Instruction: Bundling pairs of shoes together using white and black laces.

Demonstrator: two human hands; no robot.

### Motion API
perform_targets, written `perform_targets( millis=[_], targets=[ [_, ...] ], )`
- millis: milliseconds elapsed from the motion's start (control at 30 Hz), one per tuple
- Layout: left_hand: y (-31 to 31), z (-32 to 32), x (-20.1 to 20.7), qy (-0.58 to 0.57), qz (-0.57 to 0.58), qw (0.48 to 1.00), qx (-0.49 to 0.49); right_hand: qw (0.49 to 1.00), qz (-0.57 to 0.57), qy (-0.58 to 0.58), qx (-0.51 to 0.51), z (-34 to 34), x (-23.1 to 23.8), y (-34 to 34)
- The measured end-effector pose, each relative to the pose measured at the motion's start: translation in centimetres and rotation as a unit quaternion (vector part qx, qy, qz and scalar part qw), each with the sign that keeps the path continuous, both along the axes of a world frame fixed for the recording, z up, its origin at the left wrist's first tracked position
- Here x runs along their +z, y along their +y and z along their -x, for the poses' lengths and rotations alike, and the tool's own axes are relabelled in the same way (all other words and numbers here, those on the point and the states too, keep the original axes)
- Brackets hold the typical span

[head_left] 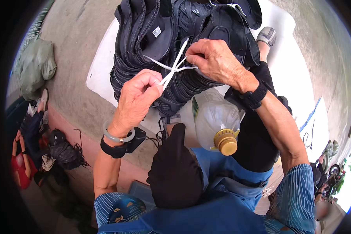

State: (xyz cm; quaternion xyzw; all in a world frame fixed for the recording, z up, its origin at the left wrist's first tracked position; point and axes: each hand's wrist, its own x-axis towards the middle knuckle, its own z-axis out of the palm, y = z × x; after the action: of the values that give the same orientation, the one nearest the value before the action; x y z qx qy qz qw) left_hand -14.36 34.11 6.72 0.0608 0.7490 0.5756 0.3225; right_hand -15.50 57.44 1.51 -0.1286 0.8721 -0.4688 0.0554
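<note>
You can see a small white label (156,32) inside a black piece (155,46) in front of you. It has tiny dark marks, but they are too small for you to read. You can't read any other words or numbers here.

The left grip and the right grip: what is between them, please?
In the head view, crossed white cord lies between the left grip and the right grip, over the stacked black shoe pieces.

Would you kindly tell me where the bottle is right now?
In the head view, the bottle is right of centre, just below the black stack and the right hand.
</note>
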Motion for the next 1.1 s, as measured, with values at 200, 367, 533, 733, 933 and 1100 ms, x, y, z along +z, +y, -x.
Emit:
perform_targets(
  millis=[200,367,533,733,933,1100],
  targets=[
    [-0.3,0.4,-2.1,-0.100,-0.127,0.979,0.123,0.996,0.017,-0.090,-0.020,0.4,1.1,-0.2],
    [-0.4,0.7,-3.3,-0.191,-0.260,0.930,0.177,0.993,0.016,-0.117,0.005,0.2,1.6,-0.1],
    [0.0,0.0,-3.1,-0.187,-0.229,0.946,0.136,0.999,-0.015,-0.019,-0.026,0.1,0.3,-0.6],
    [0.5,-0.7,-2.7,-0.198,-0.211,0.947,0.137,0.998,-0.036,-0.032,-0.032,1.0,-0.6,-0.5],
    [0.2,-1.9,-3.8,-0.175,-0.146,0.971,0.074,0.997,-0.063,-0.036,-0.022,0.8,-1.6,-1.1],
    [-0.5,-4.0,-3.6,-0.103,-0.134,0.980,0.102,0.976,-0.137,-0.169,0.014,1.4,-0.9,1.3]
  ],
)
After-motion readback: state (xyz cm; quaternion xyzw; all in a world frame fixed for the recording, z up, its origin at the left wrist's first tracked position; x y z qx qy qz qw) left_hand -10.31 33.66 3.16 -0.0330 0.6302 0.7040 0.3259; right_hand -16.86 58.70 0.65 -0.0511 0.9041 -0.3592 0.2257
